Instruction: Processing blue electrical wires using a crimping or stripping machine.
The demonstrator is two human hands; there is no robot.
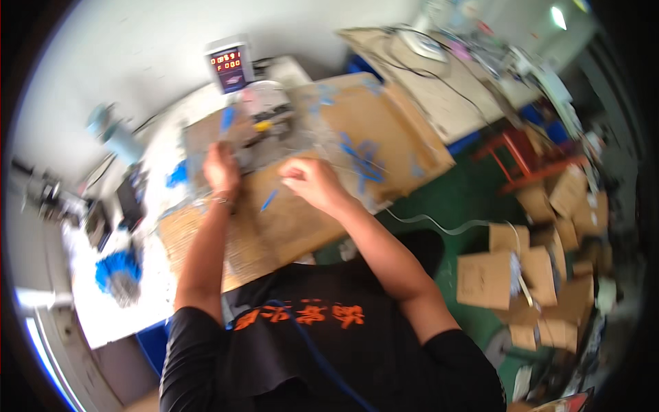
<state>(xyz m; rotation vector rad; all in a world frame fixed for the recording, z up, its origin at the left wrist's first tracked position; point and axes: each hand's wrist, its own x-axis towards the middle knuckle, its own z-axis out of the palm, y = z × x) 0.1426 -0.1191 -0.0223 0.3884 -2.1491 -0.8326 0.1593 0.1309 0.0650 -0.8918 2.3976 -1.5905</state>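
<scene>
My left hand point(221, 168) is over the left part of the work surface, its fingers drawn together and blurred. Just beyond its fingertips is a narrow blue strip point(227, 119); whether the hand touches it I cannot tell. To the right, my right hand point(310, 181) is closed with curled fingers above the brown cardboard point(302, 223); anything in its grip is hidden. Ahead of both hands stands a small bench machine point(266, 101) with a yellow part point(263, 126) low on its front. A short blue piece point(268, 200) lies on the cardboard between my forearms.
A box with a lit red display point(228, 65) stands behind the machine. Loose blue strips point(364, 158) lie on the right cardboard, and a blue bundle point(118, 275) on the white table at left. Cardboard boxes point(484, 280) and a red stool point(518, 156) stand at right.
</scene>
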